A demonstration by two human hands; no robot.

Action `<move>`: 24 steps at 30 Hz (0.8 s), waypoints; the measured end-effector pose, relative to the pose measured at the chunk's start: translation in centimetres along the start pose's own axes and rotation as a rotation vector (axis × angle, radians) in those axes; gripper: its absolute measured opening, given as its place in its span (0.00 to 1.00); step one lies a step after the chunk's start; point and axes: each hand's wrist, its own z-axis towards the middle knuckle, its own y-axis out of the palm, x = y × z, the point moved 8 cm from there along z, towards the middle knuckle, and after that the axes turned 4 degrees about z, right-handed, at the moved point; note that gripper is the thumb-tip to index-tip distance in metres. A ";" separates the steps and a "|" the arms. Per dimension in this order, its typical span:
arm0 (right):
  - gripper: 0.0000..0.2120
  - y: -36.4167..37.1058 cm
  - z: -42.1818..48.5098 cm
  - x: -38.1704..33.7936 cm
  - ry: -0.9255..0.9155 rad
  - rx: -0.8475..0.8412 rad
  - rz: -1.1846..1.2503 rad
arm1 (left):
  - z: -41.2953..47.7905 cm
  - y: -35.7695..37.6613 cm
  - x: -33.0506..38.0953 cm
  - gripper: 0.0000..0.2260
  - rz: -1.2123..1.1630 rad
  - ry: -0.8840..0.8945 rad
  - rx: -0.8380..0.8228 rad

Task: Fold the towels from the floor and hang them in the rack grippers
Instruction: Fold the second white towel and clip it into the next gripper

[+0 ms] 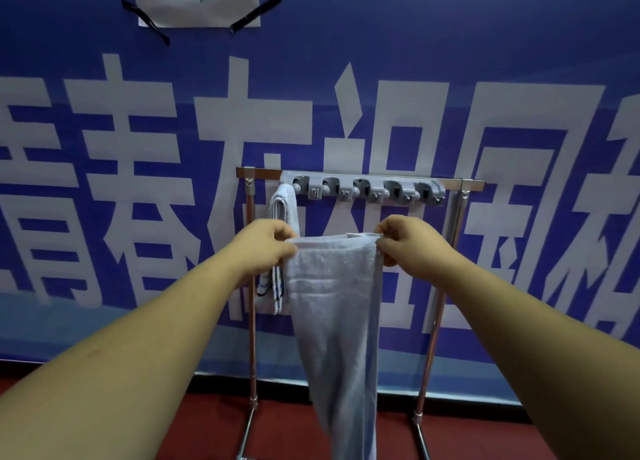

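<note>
Your left hand [263, 248] and right hand [408, 248] are pinching the pale towel's [332, 303] top corners mid-frame, just below the bare rack grippers [367, 189].

Behind the rack [263, 174], a blue banner [450, 37] carries one row of huge white characters. Far left of the rack I read what looks like 青, cut off by the picture's edge, then 春. Directly behind the rack stand 在 and 祖, with 国 just to its right. A last character further right is too clipped to read. High above the rack's left end, a white sheet of paper [195, 6] held by black tape [254, 14] bears handwritten 训练区.
</note>
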 end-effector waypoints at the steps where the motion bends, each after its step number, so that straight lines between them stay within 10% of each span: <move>1: 0.06 -0.3 0.1 0.0 0.001 0.005 -0.010 | 0.3 -0.4 0.6 0.06 -0.005 0.016 0.028; 24: 0.03 -2.0 1.4 -2.9 -0.041 -0.018 0.188 | 0.6 -7.1 6.9 0.04 -0.176 0.164 0.310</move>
